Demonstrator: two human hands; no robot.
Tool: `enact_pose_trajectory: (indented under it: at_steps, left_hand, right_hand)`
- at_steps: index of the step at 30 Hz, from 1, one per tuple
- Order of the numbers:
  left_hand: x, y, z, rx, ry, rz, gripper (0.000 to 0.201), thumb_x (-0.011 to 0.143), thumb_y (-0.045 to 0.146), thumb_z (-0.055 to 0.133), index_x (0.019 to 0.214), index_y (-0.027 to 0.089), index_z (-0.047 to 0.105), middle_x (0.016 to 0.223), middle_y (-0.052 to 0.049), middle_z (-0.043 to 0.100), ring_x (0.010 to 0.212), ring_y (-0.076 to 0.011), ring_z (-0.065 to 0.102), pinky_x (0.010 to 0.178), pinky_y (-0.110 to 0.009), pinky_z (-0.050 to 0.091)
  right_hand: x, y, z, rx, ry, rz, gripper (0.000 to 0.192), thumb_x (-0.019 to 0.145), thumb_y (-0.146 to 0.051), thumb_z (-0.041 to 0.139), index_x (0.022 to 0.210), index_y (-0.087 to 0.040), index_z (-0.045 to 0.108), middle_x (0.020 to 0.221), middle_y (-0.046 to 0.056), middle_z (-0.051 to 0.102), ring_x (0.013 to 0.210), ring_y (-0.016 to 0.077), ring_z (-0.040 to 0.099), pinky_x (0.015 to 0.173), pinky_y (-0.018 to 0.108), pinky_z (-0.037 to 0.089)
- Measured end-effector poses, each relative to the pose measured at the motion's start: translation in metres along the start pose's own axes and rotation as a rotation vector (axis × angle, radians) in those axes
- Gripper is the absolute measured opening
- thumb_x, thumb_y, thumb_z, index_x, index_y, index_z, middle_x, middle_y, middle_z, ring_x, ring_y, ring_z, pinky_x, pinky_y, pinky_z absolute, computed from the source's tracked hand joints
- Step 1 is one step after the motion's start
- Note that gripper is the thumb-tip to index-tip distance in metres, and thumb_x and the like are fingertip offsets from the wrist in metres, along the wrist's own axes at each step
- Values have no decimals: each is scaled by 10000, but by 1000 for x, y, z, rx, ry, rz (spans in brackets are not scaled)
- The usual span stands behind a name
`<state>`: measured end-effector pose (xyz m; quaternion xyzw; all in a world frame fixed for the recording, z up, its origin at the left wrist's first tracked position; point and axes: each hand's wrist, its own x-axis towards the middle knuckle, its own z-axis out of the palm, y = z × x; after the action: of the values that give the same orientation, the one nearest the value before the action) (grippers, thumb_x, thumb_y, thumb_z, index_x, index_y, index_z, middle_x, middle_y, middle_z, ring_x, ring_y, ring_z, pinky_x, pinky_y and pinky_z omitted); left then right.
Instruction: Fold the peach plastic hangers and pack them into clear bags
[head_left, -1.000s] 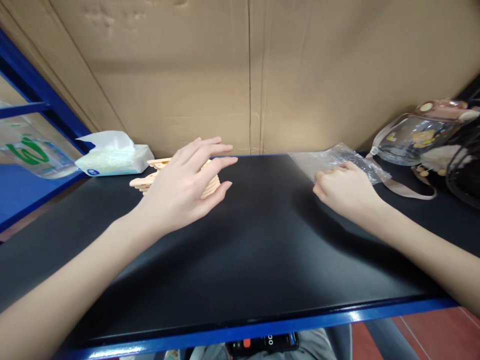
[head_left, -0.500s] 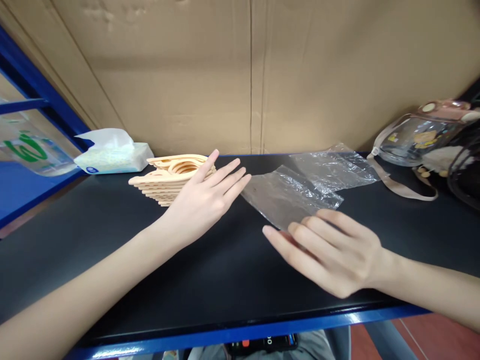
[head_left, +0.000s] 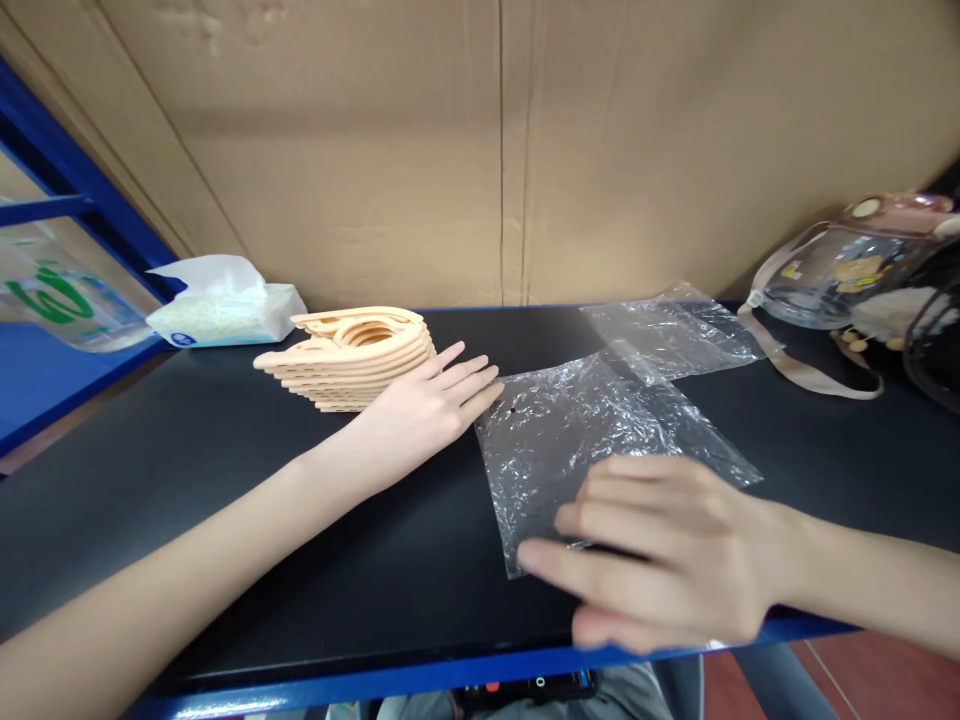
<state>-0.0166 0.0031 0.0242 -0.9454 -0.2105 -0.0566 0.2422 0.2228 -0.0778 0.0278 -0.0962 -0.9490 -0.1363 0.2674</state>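
My right hand [head_left: 675, 550] lies on the near edge of a clear plastic bag [head_left: 592, 420] and holds it flat on the black table [head_left: 300, 570]. My left hand [head_left: 424, 410] rests open and flat on the table, its fingertips touching the bag's left edge. Just behind my left hand is a stack of peach plastic hangers [head_left: 352, 355]. A second clear bag [head_left: 675, 330] lies further back, partly under the first.
A tissue pack [head_left: 225, 305] sits at the back left, beside a clear plastic container with green print [head_left: 60, 305]. A transparent pouch with a beige strap [head_left: 832, 265] lies at the back right. A cardboard wall [head_left: 495, 150] closes off the back. The table's front edge is blue [head_left: 375, 680].
My right hand has pulled one clear bag from the back right toward me and laid it flat in front. My left hand has come off the hangers and settled on the table by the bag.
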Motion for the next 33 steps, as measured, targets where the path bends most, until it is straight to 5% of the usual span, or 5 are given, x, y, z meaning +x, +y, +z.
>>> enact_pose_trajectory:
  at_steps: [4, 12, 19, 24, 33]
  left_hand:
    - [2, 12, -8, -165, 19, -174, 430, 932, 69, 341, 1324, 95, 516, 1302, -119, 587, 1146, -239, 584, 979, -395, 487]
    - [-2, 27, -1, -302, -174, -280, 586, 981, 443, 378, 1450, 96, 335, 1506, -156, 341, 1272, -292, 475, 1033, -443, 425]
    - [-6, 20, -4, -480, -322, -280, 862, 918, 650, 346, 1513, 78, 98, 1559, -194, 152, 1416, -309, 255, 1116, -441, 301]
    - [-8, 20, -7, -561, -352, -241, 969, 878, 697, 384, 1515, 110, -47, 1563, -202, 26, 1440, -311, 156, 1129, -440, 262]
    - [-13, 13, 0, -622, -385, -286, 988, 865, 697, 414, 1505, 184, -136, 1561, -191, -92, 1442, -339, 52, 1133, -480, 229]
  right_hand:
    - [-13, 32, -17, -167, 54, 360, 219, 941, -204, 469, 1063, -171, 647, 739, 19, 688, 648, 138, 619, 604, 266, 448]
    - [-52, 87, -24, -227, -676, 952, 166, 862, -194, 441, 872, -205, 606, 739, 14, 678, 641, 184, 621, 560, 281, 364]
    - [-48, 83, -26, 211, -659, 934, 484, 934, -522, 395, 593, -207, 535, 551, -25, 549, 528, 138, 526, 522, 263, 350]
    - [-43, 77, -15, 511, -470, 917, 479, 996, -479, 260, 870, -223, 644, 592, -42, 557, 575, 132, 554, 595, 257, 433]
    - [-39, 66, 11, 134, -287, 480, 457, 942, -452, 482, 1303, -178, 540, 1347, 125, 534, 1285, 254, 446, 1066, 470, 372]
